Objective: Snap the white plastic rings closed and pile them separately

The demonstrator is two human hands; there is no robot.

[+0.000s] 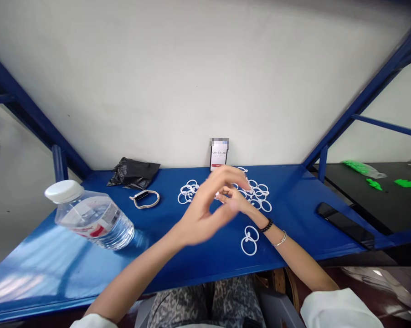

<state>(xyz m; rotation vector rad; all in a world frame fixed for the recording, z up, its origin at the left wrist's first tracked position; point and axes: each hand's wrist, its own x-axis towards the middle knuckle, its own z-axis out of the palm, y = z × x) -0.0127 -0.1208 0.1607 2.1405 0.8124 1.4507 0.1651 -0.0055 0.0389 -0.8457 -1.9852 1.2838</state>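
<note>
My left hand [205, 207] is raised above the blue table [178, 255], fingers curled and smeared by motion. Behind it my right hand [234, 200] reaches into a pile of white plastic rings [258, 191], its fingers half hidden and blurred. More white rings [188, 191] lie to the left of the hands. A linked pair of white rings [249, 240] lies near my right wrist, which wears a black bead bracelet and a silver bangle. I cannot make out whether either hand holds a ring.
A water bottle [92, 216] lies on its side at left. A white-strap watch [146, 198] and a black bag [133, 173] sit behind it. A phone showing a timer [219, 155] leans on the wall. A dark phone [345, 225] lies at right.
</note>
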